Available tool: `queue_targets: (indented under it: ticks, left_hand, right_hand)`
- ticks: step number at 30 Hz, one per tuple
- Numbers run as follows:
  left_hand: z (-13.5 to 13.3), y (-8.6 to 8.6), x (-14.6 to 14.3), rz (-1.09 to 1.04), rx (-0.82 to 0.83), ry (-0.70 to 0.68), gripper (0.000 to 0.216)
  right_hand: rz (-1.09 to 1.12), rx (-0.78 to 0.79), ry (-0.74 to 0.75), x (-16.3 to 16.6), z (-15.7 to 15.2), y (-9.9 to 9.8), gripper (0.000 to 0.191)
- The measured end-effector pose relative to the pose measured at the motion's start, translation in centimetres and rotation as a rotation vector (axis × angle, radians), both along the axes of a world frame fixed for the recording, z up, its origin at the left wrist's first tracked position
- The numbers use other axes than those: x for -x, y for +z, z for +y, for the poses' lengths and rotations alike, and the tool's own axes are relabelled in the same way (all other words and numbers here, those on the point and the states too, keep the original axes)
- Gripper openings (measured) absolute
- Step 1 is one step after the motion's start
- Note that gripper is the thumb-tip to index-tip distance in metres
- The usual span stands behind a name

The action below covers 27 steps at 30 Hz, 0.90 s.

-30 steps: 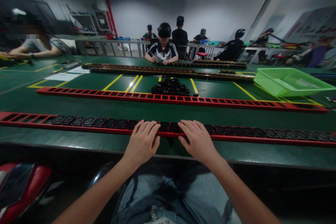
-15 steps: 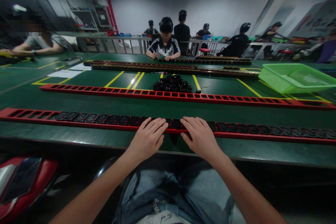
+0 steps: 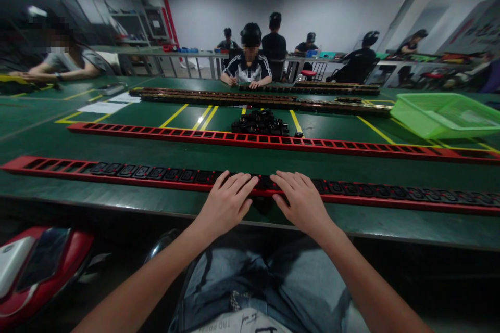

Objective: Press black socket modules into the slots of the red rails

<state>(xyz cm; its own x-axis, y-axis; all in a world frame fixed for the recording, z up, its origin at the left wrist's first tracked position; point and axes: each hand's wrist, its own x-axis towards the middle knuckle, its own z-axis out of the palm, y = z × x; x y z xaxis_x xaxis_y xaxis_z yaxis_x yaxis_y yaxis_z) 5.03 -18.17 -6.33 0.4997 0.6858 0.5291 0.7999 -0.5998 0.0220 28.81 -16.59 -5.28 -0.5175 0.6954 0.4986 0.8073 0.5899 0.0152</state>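
A long red strip frame (image 3: pixel 23 163) lies across the green table in front of me. Black socket modules (image 3: pixel 172 174) fill most of its openings; several openings at its left end have none. My left hand (image 3: pixel 227 200) rests palm down on the middle of the strip, fingers extended over the modules. Just to its right, my right hand (image 3: pixel 299 197) lies the same way, also open. A short stretch of modules shows between the two hands. What is under my fingers and palms is hidden.
Beyond lies a second red strip (image 3: pixel 175 138) with vacant openings, then a pile of black parts (image 3: pixel 260 123). A green basket (image 3: pixel 425 119) stands at right. Long dark strips (image 3: pixel 219 98) lie farther back. A co-worker (image 3: pixel 250 62) sits opposite. A red stool (image 3: pixel 74 260) holds a phone.
The view has shifted slightly, so the table's things sit a little farther right. My left hand has moved slightly right, closer to my right hand. Both stay on the strip.
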Motion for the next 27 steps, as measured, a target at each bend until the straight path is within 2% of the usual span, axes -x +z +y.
queue_targets:
  ticks: [3,8,14,21,24,27]
  left_hand:
    - [-0.1,0.1,-0.3,0.014,0.006,0.011,0.052]
    - [-0.2,0.1,-0.8,0.028,-0.024,0.048,0.045]
    - [-0.3,-0.1,-0.9,0.029,-0.029,0.076,0.042]
    - [-0.5,-0.4,-0.6,-0.009,-0.002,0.027,0.047]
    - [-0.7,0.1,0.9,-0.054,-0.024,-0.013,0.042]
    - [-1.4,-0.2,5.4,-0.192,-0.131,0.091,0.037]
  right_hand:
    - [0.032,-0.015,0.030,-0.1,0.1,0.0,0.033]
    - [0.027,-0.066,0.082,-0.3,0.3,-0.2,0.024]
    - [0.006,-0.126,0.107,-0.4,0.7,-0.3,0.022]
    - [0.007,-0.147,0.134,-0.5,1.0,-0.3,0.022]
    - [0.009,-0.168,0.139,-0.6,1.2,-0.4,0.029]
    - [0.019,-0.195,0.145,-0.6,1.4,-0.5,0.038]
